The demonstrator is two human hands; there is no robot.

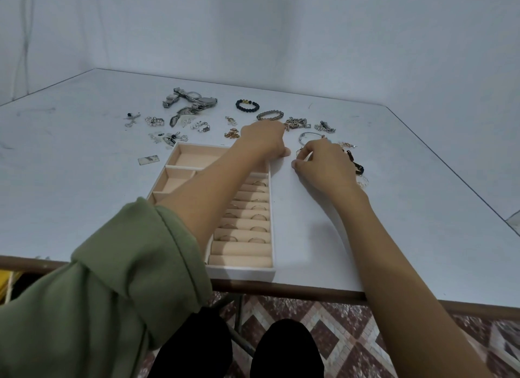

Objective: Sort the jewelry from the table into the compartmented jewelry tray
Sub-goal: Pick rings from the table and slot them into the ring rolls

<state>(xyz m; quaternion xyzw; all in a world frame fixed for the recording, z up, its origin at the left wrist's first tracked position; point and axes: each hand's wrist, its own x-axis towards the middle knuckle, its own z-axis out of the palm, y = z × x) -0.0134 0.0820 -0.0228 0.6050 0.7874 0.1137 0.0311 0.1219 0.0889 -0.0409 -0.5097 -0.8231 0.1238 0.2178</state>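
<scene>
The pink-lined jewelry tray (270, 214) lies at the table's near edge, with several rings set in its roll rows (257, 217) and bare compartments (194, 156) on the left. My left hand (264, 139) reaches across the tray with curled fingers, its knuckles against a gold chain bracelet (269, 115) and a gold chain pile (295, 123); what it holds is hidden. My right hand (323, 166) rests on the table just right of the tray, thumb and forefinger pinched on a thin gold loop (298, 152), below a silver bangle (309, 135).
Loose jewelry is spread along the far side: watches (194, 100), a black bead bracelet (247, 105), silver charms (154, 121), a silver chain (325, 127) and a black piece (356, 163) behind my right hand. A small flat tag (149, 159) lies left of the tray.
</scene>
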